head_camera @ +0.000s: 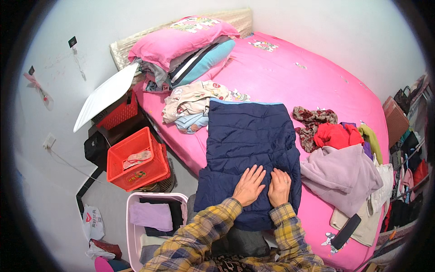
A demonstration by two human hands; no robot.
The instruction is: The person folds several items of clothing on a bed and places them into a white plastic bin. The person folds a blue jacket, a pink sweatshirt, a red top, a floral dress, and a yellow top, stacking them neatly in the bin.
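A dark navy quilted garment (248, 132) lies partly folded on the pink bed sheet (326, 81), its lower part hanging over the near edge. A light blue strip edges its far end. My left hand (249, 186) rests flat on the fabric, fingers spread. Just to its right, my right hand (279, 187) presses on the same garment, with its fingers curled and a ring showing. Whether the right fingers pinch any cloth is hard to tell. Left of the garment lie cream printed clothes (197, 97) with a light blue piece (192, 122).
A lilac fleece (343, 173), red cloth (338, 135) and a dark phone-like object (346, 232) lie right. Pillows (183, 40) are stacked at the headboard. On the left stand a red crate (114, 166) and a pale bin (131, 231) holding folded clothes. A clothes rack (407, 183) stands far right.
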